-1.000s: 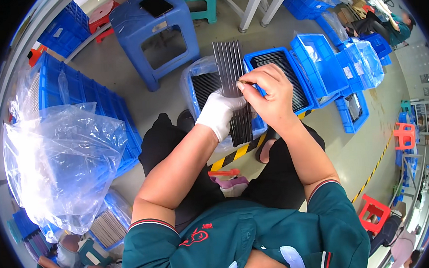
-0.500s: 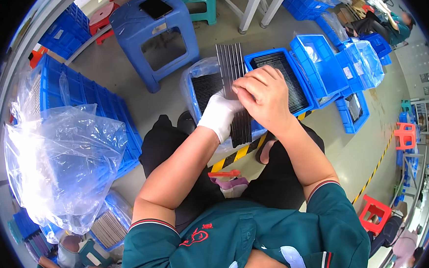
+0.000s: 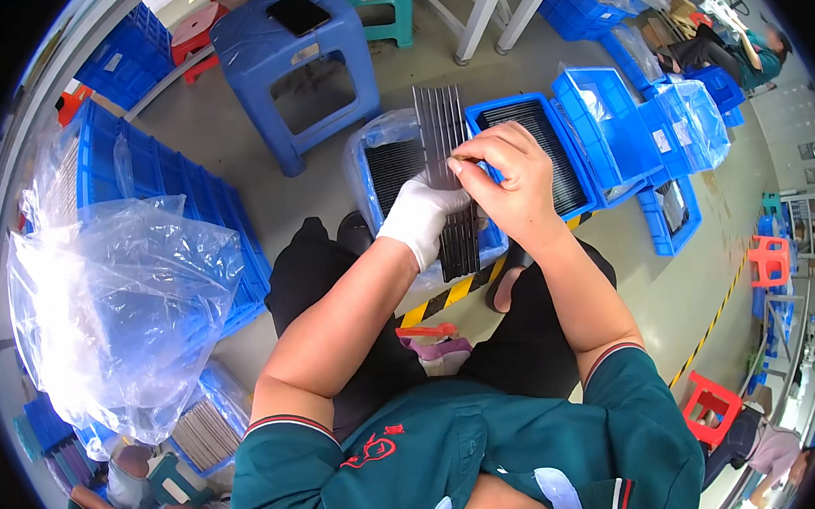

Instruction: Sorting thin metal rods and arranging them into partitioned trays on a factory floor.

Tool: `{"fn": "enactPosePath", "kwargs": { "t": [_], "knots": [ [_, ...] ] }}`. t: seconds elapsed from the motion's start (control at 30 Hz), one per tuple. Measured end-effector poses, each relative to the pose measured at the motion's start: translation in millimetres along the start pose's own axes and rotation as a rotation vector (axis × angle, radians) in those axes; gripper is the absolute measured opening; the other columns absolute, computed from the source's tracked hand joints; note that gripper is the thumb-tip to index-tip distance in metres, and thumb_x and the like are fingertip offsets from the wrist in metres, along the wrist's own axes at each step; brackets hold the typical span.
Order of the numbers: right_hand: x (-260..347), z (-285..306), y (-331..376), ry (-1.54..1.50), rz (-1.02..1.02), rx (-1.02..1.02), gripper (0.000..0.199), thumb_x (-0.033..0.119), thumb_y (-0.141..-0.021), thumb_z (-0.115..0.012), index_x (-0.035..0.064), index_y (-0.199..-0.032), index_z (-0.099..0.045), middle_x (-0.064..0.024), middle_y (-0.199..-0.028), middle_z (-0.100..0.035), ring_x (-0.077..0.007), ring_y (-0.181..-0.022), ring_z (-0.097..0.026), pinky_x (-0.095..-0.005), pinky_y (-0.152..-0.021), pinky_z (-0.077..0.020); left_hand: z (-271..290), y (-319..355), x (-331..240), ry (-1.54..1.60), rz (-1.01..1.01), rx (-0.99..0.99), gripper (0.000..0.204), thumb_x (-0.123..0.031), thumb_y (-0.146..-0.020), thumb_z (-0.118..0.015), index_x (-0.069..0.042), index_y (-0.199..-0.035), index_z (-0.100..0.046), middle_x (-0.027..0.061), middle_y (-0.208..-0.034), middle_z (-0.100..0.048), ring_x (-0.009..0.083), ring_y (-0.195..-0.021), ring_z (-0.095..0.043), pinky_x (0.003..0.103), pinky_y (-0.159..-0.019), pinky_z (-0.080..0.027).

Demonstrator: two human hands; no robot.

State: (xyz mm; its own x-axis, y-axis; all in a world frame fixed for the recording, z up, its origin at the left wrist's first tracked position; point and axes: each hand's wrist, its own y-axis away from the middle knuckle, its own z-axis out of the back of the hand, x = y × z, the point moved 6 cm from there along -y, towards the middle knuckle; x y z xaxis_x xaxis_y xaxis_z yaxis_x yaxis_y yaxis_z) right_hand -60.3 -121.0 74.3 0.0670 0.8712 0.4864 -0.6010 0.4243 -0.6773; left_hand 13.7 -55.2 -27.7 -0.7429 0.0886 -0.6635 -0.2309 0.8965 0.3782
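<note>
A fanned bundle of long, thin dark strips [image 3: 440, 122] stands nearly upright in front of me. My left hand [image 3: 419, 216], in a white glove, is closed around its middle from the left. My bare right hand [image 3: 513, 178] is at the bundle's right side, thumb and forefinger pinched together by the strips; whatever lies between the fingertips is too small to make out. Beneath the bundle sits a plastic-lined blue crate [image 3: 357, 169] with rows of dark strips. Behind my right hand, a second blue crate [image 3: 577, 165] holds similar rows.
A blue stool [image 3: 288, 47] carrying a black phone [image 3: 299, 14] stands ahead. Stacked blue crates [image 3: 203, 188] with a clear plastic bag [image 3: 130, 299] rise on my left. More blue bins [image 3: 609, 121] are at right. Other people sit farther off, one at lower left [image 3: 115, 506].
My right hand has shifted slightly right, and its fingertips have drawn back from across the strips to their right edge. The left hand still grips the bundle, almost in place.
</note>
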Motion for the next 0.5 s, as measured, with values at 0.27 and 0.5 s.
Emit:
{"fn": "enactPosePath", "kwargs": {
  "t": [0.27,0.5],
  "knots": [
    [14,0,-2,0.133,0.109,0.029,0.012,0.006,-0.064,-0.073,0.0102,-0.072,-0.065,-0.0007,-0.072,-0.060,-0.0220,-0.070,-0.056,-0.0343,-0.063,-0.0433,6,-5,3,-0.160,-0.015,-0.008,0.028,-0.001,-0.081,-0.063,-0.004,-0.109,-0.061,0.0026,-0.096,-0.063,0.0128,-0.087,-0.057,0.028,-0.078,-0.046],
    [19,-5,2,0.227,0.226,0.023,0.012,0.009,-0.063,-0.073,0.0110,-0.072,-0.065,-0.0002,-0.073,-0.060,-0.0213,-0.072,-0.056,-0.0344,-0.063,-0.0429,0,0,-2,-0.305,-0.007,-0.092,0.020,-0.003,-0.083,-0.062,-0.004,-0.103,-0.060,0.0034,-0.095,-0.062,0.0128,-0.086,-0.056,0.029,-0.078,-0.047]
  ]
}}
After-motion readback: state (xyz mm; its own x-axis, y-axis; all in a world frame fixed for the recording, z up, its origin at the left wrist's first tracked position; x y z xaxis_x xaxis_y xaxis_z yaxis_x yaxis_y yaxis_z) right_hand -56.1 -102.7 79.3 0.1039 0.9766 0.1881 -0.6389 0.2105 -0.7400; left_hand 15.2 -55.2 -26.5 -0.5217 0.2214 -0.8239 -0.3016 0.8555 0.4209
